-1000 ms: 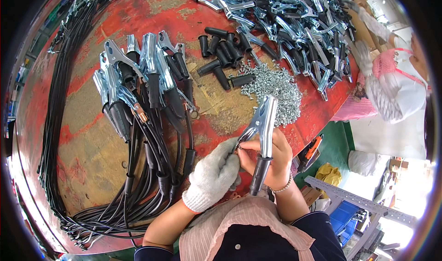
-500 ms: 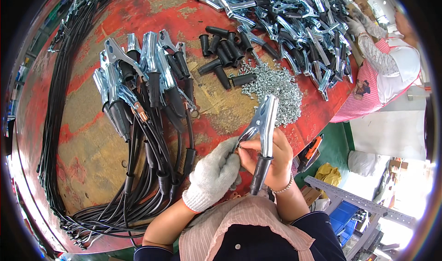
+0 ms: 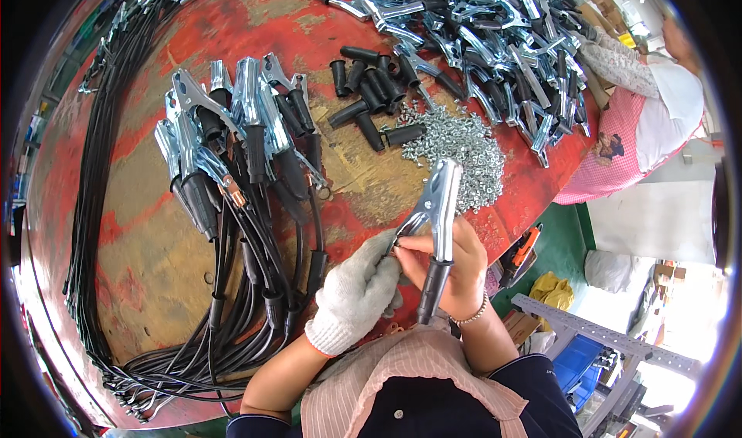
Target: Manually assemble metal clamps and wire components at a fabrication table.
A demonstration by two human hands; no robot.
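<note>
Above the table's near edge is a silvery ground clamp (image 3: 443,206) with a black sleeve on one handle, its jaws pointing away from me. My left hand (image 3: 357,293), in a pale knitted glove, is closed on the clamp's other arm. My right hand (image 3: 461,272), bare with a beaded bracelet, is behind the clamp. Its thumb and forefinger pinch together at the left glove's fingertips; whatever small piece lies between them is hidden. Beyond the clamp is a heap of small screws and nuts (image 3: 464,148), with several loose black sleeves (image 3: 375,90) beside it.
Clamps with black cables (image 3: 247,133) lie to the left on the worn red table (image 3: 158,260). A long cable bundle (image 3: 89,206) curves along the left edge. A large clamp pile (image 3: 479,28) fills the far right, near a person in a pink checked apron (image 3: 607,140). A metal rack (image 3: 595,334) stands lower right.
My hands and the ground clamp have shifted very slightly left, with the same hold. The other person's gloved hand has moved farther into the clamp pile.
</note>
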